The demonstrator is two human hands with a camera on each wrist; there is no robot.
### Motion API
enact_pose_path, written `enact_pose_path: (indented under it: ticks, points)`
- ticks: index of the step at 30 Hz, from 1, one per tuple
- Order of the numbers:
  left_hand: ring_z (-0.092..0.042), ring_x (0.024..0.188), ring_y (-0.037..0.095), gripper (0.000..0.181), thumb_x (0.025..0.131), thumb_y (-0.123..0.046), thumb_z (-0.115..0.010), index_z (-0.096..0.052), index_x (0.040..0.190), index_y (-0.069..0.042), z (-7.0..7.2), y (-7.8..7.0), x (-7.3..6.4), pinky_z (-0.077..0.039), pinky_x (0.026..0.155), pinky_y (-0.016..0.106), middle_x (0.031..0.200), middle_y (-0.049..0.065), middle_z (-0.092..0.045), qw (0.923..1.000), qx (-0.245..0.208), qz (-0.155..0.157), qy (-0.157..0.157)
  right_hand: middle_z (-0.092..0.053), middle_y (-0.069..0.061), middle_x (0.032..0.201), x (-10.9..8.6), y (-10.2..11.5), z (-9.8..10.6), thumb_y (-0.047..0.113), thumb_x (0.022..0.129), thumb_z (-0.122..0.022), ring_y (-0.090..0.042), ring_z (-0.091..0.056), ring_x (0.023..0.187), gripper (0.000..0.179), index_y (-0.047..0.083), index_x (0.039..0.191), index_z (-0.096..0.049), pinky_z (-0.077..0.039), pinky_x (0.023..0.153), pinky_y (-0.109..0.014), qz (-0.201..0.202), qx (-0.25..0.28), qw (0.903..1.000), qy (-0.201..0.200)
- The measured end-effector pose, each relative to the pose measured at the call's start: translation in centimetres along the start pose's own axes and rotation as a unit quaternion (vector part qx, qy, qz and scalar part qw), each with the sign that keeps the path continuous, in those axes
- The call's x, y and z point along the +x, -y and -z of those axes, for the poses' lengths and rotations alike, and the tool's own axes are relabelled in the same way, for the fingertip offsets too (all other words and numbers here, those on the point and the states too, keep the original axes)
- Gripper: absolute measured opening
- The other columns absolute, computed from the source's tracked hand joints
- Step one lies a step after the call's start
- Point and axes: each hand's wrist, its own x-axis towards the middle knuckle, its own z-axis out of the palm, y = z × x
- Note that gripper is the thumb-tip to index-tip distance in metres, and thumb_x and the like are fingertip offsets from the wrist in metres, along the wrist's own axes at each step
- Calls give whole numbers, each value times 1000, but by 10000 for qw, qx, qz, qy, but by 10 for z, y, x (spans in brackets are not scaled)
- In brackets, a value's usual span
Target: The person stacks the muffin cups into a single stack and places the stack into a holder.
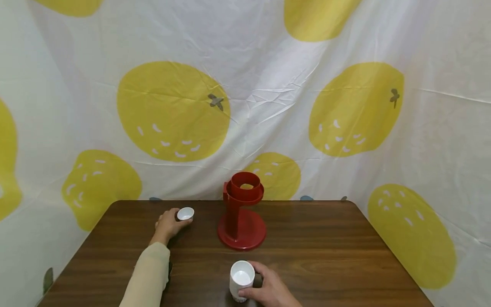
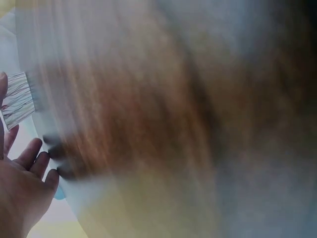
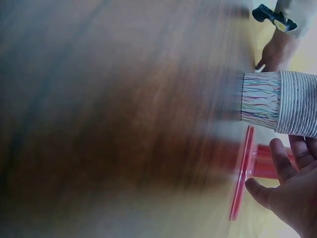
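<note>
My left hand (image 1: 167, 225) reaches to the far left of the table and holds a small paper cup (image 1: 186, 214), thumb on its near side. Coloured wavy lines mark this cup (image 2: 20, 99) in the left wrist view, where the other fingertips come down at the tabletop. Close to me, my right hand (image 1: 271, 286) grips an upright stack of white paper cups (image 1: 235, 286) from the right. Many nested rims show on the stack (image 3: 299, 104) in the right wrist view, above a patterned lowest cup. Between and beyond the hands stands a red stand (image 1: 232, 219) with a round base and a ring-shaped top.
The dark wooden table (image 1: 314, 238) has rounded far corners. Behind it and at both sides hangs a white cloth (image 1: 264, 106) printed with large yellow fruit. A dark strapped device (image 3: 274, 18) sits at the left sleeve in the right wrist view.
</note>
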Motion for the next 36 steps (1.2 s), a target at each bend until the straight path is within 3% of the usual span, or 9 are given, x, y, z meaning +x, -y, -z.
enact_pose_path:
  ticks: [15, 26, 36]
  points:
    - [-52, 110, 46, 62, 88, -35, -74, -54, 127, 9, 12, -3, -9, -42, 91, 60, 120, 30, -56, 9995, -188, -243, 72, -67, 4, 113, 1, 0, 0, 28, 80, -84, -12, -57, 106, 59, 11, 130, -61, -43, 93, -31, -152, 209, 9997, 5]
    - [-52, 112, 47, 62, 83, -29, -79, -56, 123, 12, 25, -2, -12, -41, 93, 59, 119, 30, -58, 9980, -310, -541, 47, -66, 5, 115, 3, 3, 1, 24, 81, -83, -16, -57, 107, 56, 12, 131, -60, -44, 92, -34, -369, 394, 9985, 88]
    - [-54, 111, 41, 61, 81, -33, -81, -59, 121, 7, 36, -20, -22, -42, 93, 55, 119, 23, -61, 9960, -451, -760, 124, -66, 5, 115, 2, 3, 1, 26, 81, -84, -17, -56, 108, 58, 11, 132, -60, -43, 94, -38, -376, 305, 9988, 91]
